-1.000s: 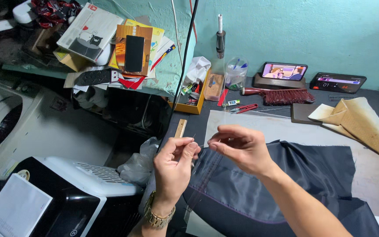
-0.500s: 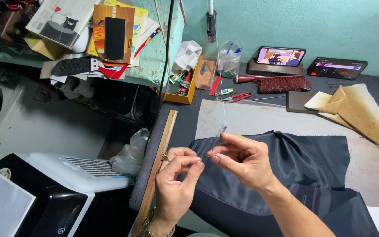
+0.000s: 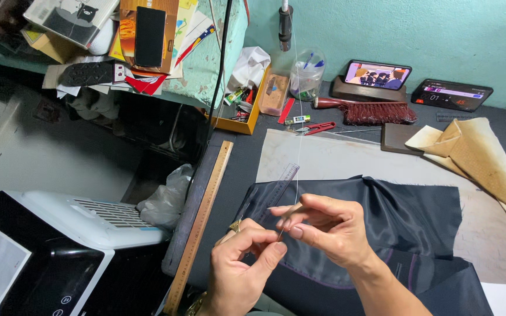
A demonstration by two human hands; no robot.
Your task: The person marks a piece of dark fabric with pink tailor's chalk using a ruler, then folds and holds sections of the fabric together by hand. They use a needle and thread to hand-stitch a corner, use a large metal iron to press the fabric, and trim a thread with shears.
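Under both your hands lies the dark fabric point(image 3: 393, 222), spread over a pale sheet point(image 3: 323, 158) on the grey table point(image 3: 235, 175), and reaching out past your right fingertips toward the far edge. A long wooden ruler point(image 3: 203, 219) runs along the table's edge, just left of your left fingers. Beyond the fabric, well away from your fingers, sit a red-bristled brush point(image 3: 370, 111), a phone point(image 3: 378, 74) propped on a block, a folded tan paper point(image 3: 481, 158) off to the right, and red snips point(image 3: 314, 127).

Your right hand point(image 3: 329, 231) hovers over the fabric with thumb and forefinger pressed narrow on a fine needle point(image 3: 280, 232), its tip pointing down toward your left fingertips. Your left hand point(image 3: 244, 263) sits just below and left of it, thumb and forefinger pinched together close to the needle's point; whether thread sits between them is too fine to tell. A thin white thread point(image 3: 297, 117) rises straight from your right fingers toward the spool stand at the wall. A clear plastic ruler point(image 3: 279, 187) lies on the fabric just behind your fingertips.
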